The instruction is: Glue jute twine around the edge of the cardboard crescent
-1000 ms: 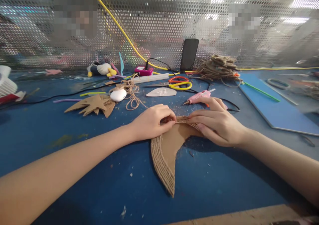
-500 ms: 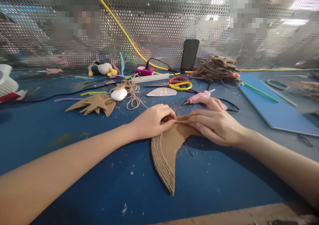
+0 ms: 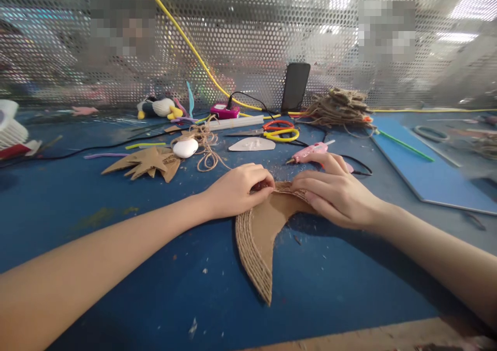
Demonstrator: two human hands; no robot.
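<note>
A cardboard crescent (image 3: 266,224) lies on the blue table, its outer curve lined with rows of brown twine (image 3: 248,255). At the upper edge of the crescent, my left hand (image 3: 244,189) is closed, with thumb and forefinger pinched together on the twine-covered rim. My right hand (image 3: 339,193) grips the crescent's right arm, fingers on the twine and thumb by the inner side; that tip is hidden beneath the hand. Just beyond my right fingers rests a pink glue gun (image 3: 306,152), partly covered by the raised forefinger.
Behind my hands lie scissors (image 3: 281,132), a pale half-oval piece (image 3: 252,144), loose twine (image 3: 207,149), a white oval case (image 3: 185,147) and cut cardboard pieces (image 3: 149,163). A phone (image 3: 295,88) leans at the mesh near a twine heap (image 3: 339,106). A blue board (image 3: 435,164) lies right.
Almost nothing differs. Both hands keep their hold on the crescent, and my right hand has shifted only very slightly.
</note>
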